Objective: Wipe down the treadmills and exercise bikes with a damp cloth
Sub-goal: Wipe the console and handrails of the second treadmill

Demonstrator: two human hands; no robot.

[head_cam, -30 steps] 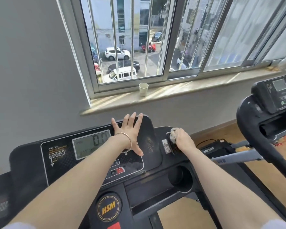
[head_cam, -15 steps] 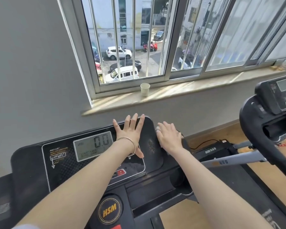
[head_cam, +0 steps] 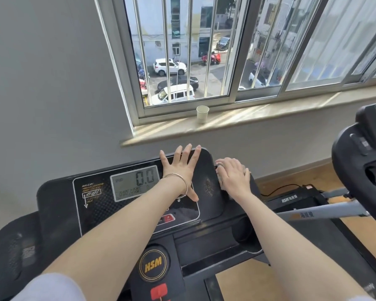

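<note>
Grey wall (head_cam: pixel 41 105) and barred window (head_cam: pixel 188 40) ahead, parked cars (head_cam: pixel 169 67) in the street below. Paper cup (head_cam: pixel 202 114) upright on stone sill (head_cam: pixel 269 111). Wooden floor (head_cam: pixel 237 283).

Black treadmill console (head_cam: pixel 208 170) fills the lower frame. Second treadmill (head_cam: pixel 360 153) at right edge, its grey upright (head_cam: pixel 323 211) and black motor cover (head_cam: pixel 291 199) behind the right forearm, black cable (head_cam: pixel 278 189) on the floor beside it. Both forearms cover part of the console's panel and tray.

Left hand (head_cam: pixel 180 168) flat on console top right of the display (head_cam: pixel 135 183), fingers spread, bracelet (head_cam: pixel 178 177) on wrist. Right hand (head_cam: pixel 234 177) at console's right edge, fingers laid together and fairly straight, pressing down on pale cloth (head_cam: pixel 221 184). The cloth is mostly hidden under the palm, only its edges show.

Writing: display reads "0.0", with a smaller row of zeros below; "HALLO!" on panel left, lines under it too small. Round badge (head_cam: pixel 153 263) says "HSM". Red button (head_cam: pixel 159 291) below it. Motor cover also "HSM".
</note>
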